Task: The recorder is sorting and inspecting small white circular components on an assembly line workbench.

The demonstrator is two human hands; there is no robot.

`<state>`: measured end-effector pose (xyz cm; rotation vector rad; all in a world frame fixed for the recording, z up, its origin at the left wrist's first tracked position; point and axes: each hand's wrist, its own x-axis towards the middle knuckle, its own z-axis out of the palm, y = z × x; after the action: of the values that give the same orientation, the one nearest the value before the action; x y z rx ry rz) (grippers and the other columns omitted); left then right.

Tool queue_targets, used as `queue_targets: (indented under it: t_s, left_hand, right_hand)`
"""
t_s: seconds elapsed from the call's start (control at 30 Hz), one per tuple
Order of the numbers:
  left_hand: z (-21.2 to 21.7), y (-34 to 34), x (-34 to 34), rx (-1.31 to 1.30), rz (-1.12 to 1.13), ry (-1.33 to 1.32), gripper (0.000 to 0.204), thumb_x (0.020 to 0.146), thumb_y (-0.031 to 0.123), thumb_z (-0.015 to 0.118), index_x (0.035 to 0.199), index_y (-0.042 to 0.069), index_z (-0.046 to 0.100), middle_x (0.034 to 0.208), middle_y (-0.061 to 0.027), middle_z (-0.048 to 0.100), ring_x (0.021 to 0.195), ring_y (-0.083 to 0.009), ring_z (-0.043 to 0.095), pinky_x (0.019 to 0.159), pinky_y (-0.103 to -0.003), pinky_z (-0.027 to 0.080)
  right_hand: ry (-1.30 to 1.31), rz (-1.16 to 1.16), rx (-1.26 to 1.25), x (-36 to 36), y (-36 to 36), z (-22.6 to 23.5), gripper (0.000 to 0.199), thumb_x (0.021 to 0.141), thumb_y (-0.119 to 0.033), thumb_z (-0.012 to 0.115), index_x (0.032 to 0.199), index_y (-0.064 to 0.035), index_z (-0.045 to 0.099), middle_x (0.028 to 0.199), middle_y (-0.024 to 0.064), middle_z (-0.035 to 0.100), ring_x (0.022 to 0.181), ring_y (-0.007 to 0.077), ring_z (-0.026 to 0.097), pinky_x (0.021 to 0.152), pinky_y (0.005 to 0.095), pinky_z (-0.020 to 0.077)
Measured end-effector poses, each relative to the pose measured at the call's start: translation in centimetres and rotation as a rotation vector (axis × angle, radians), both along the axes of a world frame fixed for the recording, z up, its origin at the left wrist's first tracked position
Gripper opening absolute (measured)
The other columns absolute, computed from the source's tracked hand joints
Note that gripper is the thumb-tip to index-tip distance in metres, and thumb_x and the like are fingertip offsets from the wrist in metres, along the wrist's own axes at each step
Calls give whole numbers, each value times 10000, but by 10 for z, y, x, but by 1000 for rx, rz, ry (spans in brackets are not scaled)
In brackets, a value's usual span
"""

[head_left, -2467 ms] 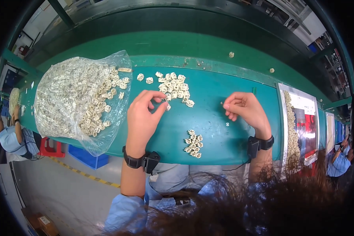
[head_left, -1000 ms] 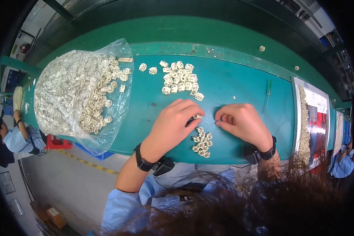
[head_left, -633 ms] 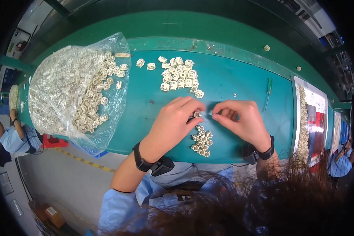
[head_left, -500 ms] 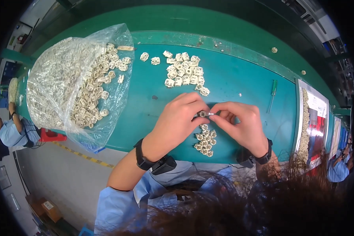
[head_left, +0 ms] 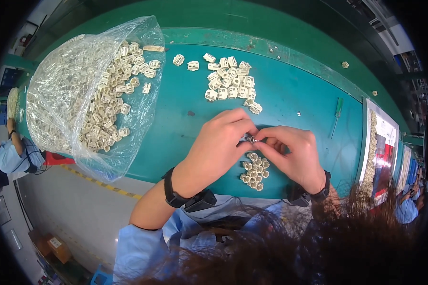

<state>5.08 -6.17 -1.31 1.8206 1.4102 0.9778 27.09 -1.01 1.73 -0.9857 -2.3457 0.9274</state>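
My left hand (head_left: 223, 135) is closed, pinching a small ring-like part that its fingers mostly hide. Against it, my right hand (head_left: 292, 149) pinches a small shiny metal piece (head_left: 254, 140) between thumb and forefinger. The two fingertips nearly meet, and how far the metal piece sits in the part cannot be made out. Just below the hands, a cluster of cream plastic parts (head_left: 255, 173) stands on end with round openings up. Beyond the hands lies a loose pile of similar ribbed cream parts (head_left: 233, 80).
A large clear plastic bag (head_left: 57, 95) full of cream parts lies open at the left. On the green mat at right is a green-handled screwdriver (head_left: 337, 114), near a white-edged tray (head_left: 367, 142). Small metal bits (head_left: 274, 50) rest along the far ledge. Co-workers sit at both sides.
The metal piece in my right hand has come up against the part in my left hand, closing the small gap. The whole view has shifted slightly.
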Motion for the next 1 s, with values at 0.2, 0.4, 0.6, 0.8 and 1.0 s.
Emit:
queue_targets:
  t_s: [0.2,0.4,0.6,0.8,1.0]
  left_hand:
    - [1,-1,1,9,9,10,266,836,4,908,1056,38,762,1078,-61,733,892,-242,727,713,-357,603]
    - [0,-3,2,1,21,10,261,841,6,904,1057,36,760,1081,-61,732,908,-244,730,718,-360,609]
    - [1,-4,2,2,19,13,260,844,8,904,1059,36,760,1084,-60,731,914,-245,729,721,-359,613]
    - [2,-4,2,-1,23,17,252,848,4,902,1051,35,756,1078,-58,729,921,-246,731,722,-360,619]
    - [2,-4,3,-6,26,18,261,843,8,912,1052,34,757,1079,-58,729,924,-246,730,719,-360,616]
  right_hand:
    - [50,-51,12,-4,-3,-5,157,912,-78,929,1042,-69,843,832,34,788,628,114,698,569,285,550]
    - [35,-24,30,-4,-4,-5,161,913,-6,921,1056,-21,849,866,40,811,628,64,679,563,250,539]
    - [25,-6,123,-4,-4,-3,184,894,-43,939,1058,-42,855,818,51,775,595,119,669,548,285,526]
    - [48,-3,160,-4,-4,-5,204,885,-71,950,1066,-58,857,801,58,759,598,147,673,553,306,532]
    - [43,-5,157,-4,-5,-5,214,882,-75,953,1073,-63,858,820,60,772,604,151,678,553,308,534]
